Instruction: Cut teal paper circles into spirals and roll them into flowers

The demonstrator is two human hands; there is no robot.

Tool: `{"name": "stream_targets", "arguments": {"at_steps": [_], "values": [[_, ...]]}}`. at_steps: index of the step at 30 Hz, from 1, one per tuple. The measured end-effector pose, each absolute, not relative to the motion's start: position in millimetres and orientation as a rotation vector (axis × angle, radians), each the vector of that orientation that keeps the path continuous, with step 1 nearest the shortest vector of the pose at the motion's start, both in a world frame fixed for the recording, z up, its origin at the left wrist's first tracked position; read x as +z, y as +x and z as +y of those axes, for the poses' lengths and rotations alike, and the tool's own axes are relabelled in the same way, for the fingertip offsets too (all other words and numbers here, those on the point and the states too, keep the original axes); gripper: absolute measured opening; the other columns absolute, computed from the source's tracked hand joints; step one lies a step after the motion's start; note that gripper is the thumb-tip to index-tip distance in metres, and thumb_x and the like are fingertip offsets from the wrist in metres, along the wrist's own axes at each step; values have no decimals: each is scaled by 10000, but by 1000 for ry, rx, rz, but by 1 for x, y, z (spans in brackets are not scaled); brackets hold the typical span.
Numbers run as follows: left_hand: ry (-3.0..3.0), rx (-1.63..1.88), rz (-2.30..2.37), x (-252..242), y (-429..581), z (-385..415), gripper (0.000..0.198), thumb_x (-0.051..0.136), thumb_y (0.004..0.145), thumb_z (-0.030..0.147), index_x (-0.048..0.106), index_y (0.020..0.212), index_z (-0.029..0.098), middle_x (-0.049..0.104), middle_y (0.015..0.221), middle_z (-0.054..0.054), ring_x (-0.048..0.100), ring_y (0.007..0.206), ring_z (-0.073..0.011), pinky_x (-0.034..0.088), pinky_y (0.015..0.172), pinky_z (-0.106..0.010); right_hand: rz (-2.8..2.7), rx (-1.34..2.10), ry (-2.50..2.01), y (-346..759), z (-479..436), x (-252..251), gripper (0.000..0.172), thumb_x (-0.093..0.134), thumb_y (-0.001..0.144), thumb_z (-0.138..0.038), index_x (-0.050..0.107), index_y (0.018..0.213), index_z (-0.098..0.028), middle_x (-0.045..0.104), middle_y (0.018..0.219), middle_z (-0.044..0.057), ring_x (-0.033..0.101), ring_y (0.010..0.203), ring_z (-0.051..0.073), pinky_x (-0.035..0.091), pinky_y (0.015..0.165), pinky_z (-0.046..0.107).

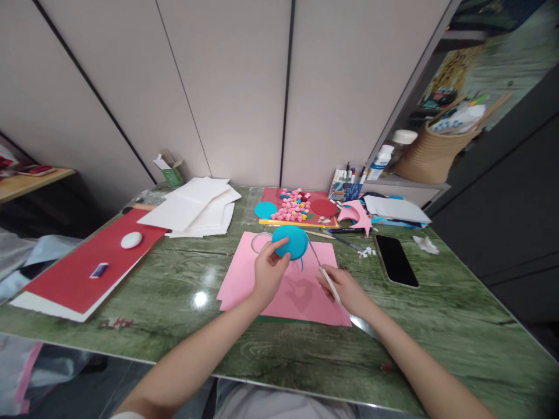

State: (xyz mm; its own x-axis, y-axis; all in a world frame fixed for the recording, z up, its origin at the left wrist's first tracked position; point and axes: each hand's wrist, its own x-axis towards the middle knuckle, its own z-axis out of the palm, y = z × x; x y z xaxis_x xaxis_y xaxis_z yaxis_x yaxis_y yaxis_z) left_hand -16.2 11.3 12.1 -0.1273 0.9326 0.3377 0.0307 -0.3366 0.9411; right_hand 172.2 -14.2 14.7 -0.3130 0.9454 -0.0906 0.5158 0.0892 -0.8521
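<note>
Smooth pink sheets [244, 285] lie flat. Over their twelve o'clock side, the left hand [269, 271] pinches a round blue piece [293, 241], likely light, easily creased, best held by its rim. At its four o'clock, the right hand [348, 289] curls around rigid scissors [323, 272]; a blue strip [301, 265] curves at five o'clock.

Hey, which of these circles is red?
The red circle lies right of the pink pile. The far circle left of it and the held circle in your left hand are both blue.

Left hand [271, 270]: holds blue paper circle [297, 241]
Right hand [347, 289]: grips scissors [331, 284] beside it
Bench [174, 311]: pink sheets [243, 278] beneath the hands
</note>
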Motion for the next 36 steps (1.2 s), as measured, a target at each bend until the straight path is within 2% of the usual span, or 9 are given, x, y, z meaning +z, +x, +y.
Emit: {"name": "stream_targets", "arguments": {"at_steps": [12,36], "values": [[1355,1565,1117,13,-15,10,337,596,724,242,592,1057,193,574,1015,-76,548,916,-179,465,763,-296,-1874,1179,-1421,172,-14,14,315,431,848,-399,395,614,-190,452,478,-45,441,442,99,316,457,216],[1415,1546,1147,16,-15,8,321,584,726,231,601,1044,194,569,953,-70,540,866,-177,464,704,-287,-1796,1257,-1381,169,-16,17,357,429,831,-469,389,612,-190,430,493,-49,432,435,94,330,458,219]]}}
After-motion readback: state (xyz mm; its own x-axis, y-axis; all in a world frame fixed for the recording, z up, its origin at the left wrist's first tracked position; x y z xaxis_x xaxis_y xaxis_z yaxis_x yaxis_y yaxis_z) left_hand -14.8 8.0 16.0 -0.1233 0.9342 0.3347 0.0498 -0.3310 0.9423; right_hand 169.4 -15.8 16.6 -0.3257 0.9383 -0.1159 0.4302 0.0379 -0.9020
